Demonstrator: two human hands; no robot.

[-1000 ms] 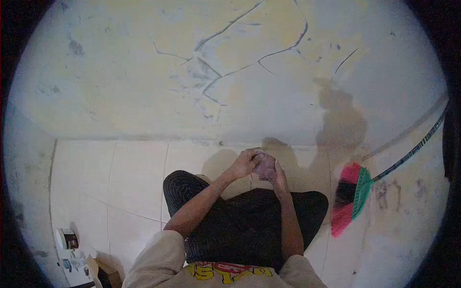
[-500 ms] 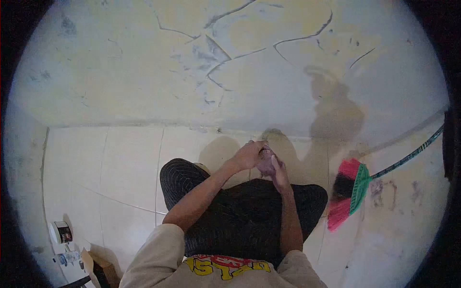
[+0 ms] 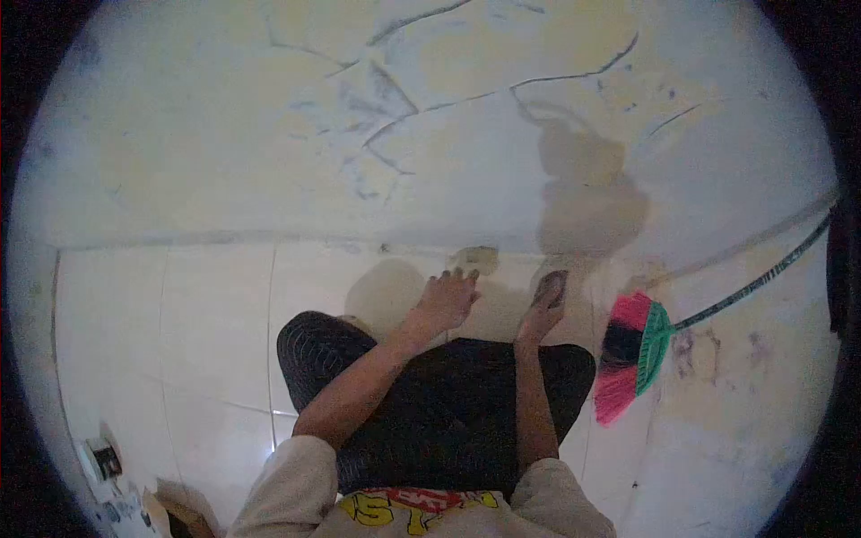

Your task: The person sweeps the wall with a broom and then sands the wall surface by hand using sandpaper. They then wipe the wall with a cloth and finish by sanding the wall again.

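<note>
My left hand [image 3: 447, 301] is over the tiled floor near the base of the wall, its fingers spread and nothing in them. To its right, my right hand [image 3: 539, 321] grips a flat, dark brownish-purple piece [image 3: 550, 285]; its exact kind does not show. The piece stands up from my fingers, apart from the wall. Both hands are just beyond my crossed legs [image 3: 448, 403] in dark trousers. Ahead rises a pale wall [image 3: 269, 161] with long cracks and grey, scuffed patches.
A broom [image 3: 632, 354] with pink and black bristles leans at the right, its striped handle running up to the right. A white tub [image 3: 99, 459] and an open cardboard box [image 3: 182, 516] stand at the lower left. Shadows fall on the wall.
My hands have come apart. The right hand has moved right with the dark piece, and the left hand has let go and opened. The view has shifted slightly.
</note>
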